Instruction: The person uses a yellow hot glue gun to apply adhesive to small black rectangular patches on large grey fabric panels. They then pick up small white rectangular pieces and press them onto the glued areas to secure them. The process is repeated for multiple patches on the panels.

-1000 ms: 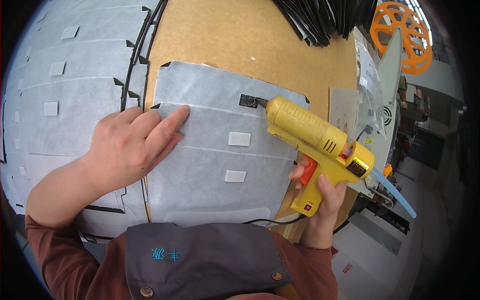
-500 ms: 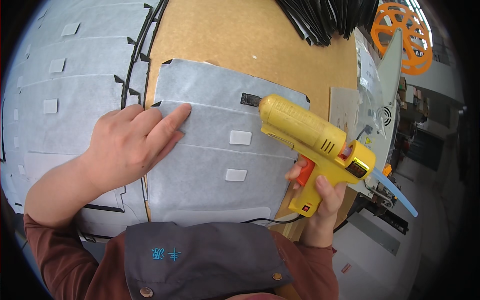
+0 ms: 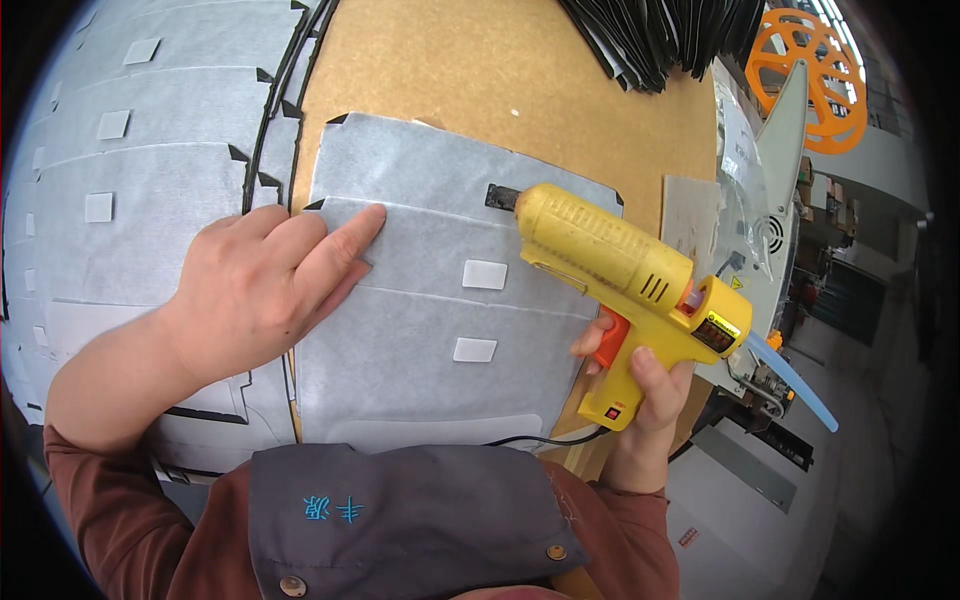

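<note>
My right hand (image 3: pixel 655 395) grips a yellow hot glue gun (image 3: pixel 610 245) by its handle, fingers at the orange trigger. A pale blue glue stick (image 3: pixel 795 385) sticks out of its back end. The gun's nose lies at the right end of a small black patch (image 3: pixel 499 196) on a pale grey-white fabric sheet (image 3: pixel 400 330); the nozzle tip is hard to make out. Two white rectangular pads, an upper pad (image 3: pixel 485 274) and a lower pad (image 3: pixel 475 350), sit on that sheet. My left hand (image 3: pixel 265 285) rests on the sheet's left side, index finger stretched along a seam, the others bent, holding nothing.
More pale sheets (image 3: pixel 180 240) with white pads and black edges overlap at left. Beneath lies a brown board (image 3: pixel 420 60). A stack of black pieces (image 3: pixel 665 35) stands at the back. To the right are an orange reel (image 3: pixel 808 80) and a machine. A black cord (image 3: pixel 545 440) trails from the gun.
The glue gun's nose has edged slightly left relative to the black patch. My left hand keeps its place on the sheet; the whole view has shifted a little.
</note>
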A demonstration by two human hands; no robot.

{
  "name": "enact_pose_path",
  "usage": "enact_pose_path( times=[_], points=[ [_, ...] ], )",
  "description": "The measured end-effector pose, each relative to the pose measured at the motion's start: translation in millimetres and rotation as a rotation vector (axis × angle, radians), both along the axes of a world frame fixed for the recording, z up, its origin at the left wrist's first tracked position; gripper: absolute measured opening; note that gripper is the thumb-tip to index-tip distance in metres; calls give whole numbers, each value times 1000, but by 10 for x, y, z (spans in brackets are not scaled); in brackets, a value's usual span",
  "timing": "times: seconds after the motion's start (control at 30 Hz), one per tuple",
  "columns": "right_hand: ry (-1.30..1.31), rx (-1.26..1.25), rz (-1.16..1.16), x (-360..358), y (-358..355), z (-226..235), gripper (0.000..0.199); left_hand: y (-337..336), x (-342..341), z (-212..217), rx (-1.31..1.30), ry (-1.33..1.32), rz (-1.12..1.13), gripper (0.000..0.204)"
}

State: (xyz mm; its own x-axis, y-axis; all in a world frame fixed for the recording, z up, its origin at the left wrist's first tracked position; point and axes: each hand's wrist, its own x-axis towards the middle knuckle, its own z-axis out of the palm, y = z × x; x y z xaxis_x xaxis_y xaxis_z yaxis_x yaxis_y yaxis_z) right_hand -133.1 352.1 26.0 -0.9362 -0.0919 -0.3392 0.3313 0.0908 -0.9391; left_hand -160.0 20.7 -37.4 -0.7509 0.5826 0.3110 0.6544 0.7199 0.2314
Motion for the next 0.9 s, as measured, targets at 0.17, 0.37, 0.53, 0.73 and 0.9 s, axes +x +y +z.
enact_pose_path(
  times=[0.17, 0.37, 0.53, 0.73, 0.9],
  points=[
    [15, -29, 28, -7, 9, -7, 54, -3, 2, -9, 26, -13, -4, 53],
    [26, -9, -10, -1, 21, 8, 53, 1, 3, -11, 27, -13, -4, 54],
    [28, -12, -20, 26, 110, -13, 53, 4, 2, -11, 28, -16, -4, 54],
    [18, -4, -15, 55, 133, -2, 53, 2, 2, -10, 19, -20, -6, 54],
    [22, -19, -30, 90, 154, -15, 53, 1, -2, -13, 18, -20, -9, 54]
  ],
)
